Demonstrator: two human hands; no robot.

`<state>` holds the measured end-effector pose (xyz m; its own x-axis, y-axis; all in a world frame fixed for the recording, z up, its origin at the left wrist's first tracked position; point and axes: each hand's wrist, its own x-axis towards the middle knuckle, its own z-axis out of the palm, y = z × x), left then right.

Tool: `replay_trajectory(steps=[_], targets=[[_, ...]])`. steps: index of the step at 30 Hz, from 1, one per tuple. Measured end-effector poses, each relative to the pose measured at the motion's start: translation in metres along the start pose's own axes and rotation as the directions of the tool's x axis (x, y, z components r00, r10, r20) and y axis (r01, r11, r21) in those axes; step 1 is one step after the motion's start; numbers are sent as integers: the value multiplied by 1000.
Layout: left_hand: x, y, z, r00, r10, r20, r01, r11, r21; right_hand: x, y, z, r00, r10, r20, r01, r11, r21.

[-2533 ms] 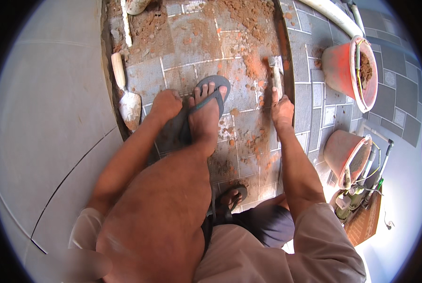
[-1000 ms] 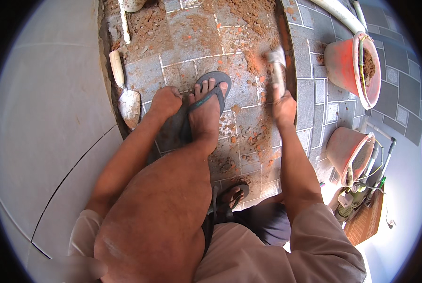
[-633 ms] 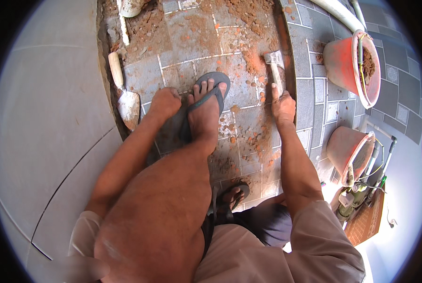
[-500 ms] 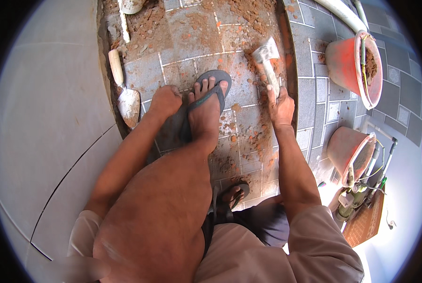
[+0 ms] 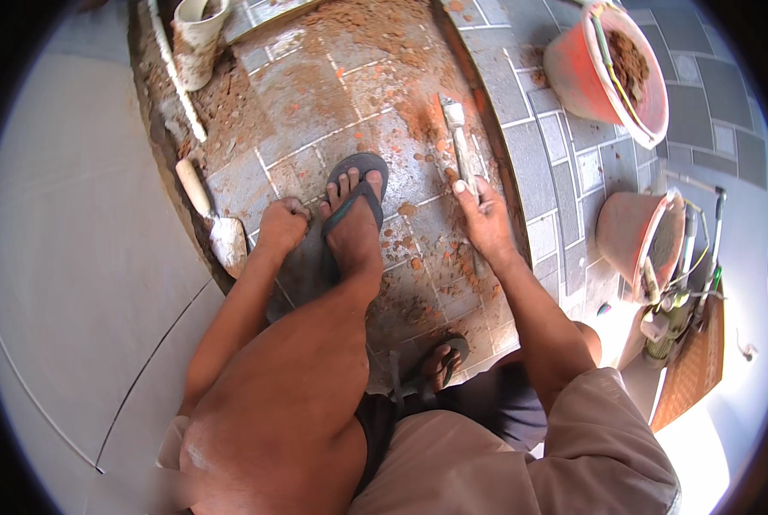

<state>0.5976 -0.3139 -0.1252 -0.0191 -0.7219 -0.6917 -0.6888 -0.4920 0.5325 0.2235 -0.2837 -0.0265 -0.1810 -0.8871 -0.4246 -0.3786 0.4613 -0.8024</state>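
Note:
My right hand point(image 5: 489, 225) grips the handle of a pale, mortar-smeared flat-bladed tool point(image 5: 462, 153), its thumb lying along the handle. The blade points away from me, over the dirty tiles at the right, and its exact kind is unclear. Left of my sandalled foot point(image 5: 352, 227), my left hand point(image 5: 283, 226) is closed in a fist low over the tiles. Whatever its curled fingers may hold is hidden. Beside that hand, a trowel point(image 5: 227, 243) with a wooden handle lies along the left edge of the tiled strip.
Soil and orange crumbs litter the tiled floor point(image 5: 302, 116). At the far left stand a dirty white container point(image 5: 197, 56) and a white-coated rod point(image 5: 171, 64). Two reddish buckets, one holding soil point(image 5: 568, 73) and another nearer point(image 5: 628, 236), stand right beyond a raised edging point(image 5: 478, 90).
My view has shifted, bringing the far container further into sight. The tool in my right hand has turned, its blade now showing narrower. My left fist stays beside the foot.

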Motion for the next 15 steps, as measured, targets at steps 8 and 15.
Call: replay_trajectory(steps=[8, 15], targets=[[2, -5, 4, 994, 93, 55, -95, 995, 39, -82, 7, -102, 921, 191, -341, -239, 965, -107], [-5, 3, -3, 993, 50, 111, -42, 996, -78, -114, 54, -148, 831, 99, -547, -348, 861, -372]])
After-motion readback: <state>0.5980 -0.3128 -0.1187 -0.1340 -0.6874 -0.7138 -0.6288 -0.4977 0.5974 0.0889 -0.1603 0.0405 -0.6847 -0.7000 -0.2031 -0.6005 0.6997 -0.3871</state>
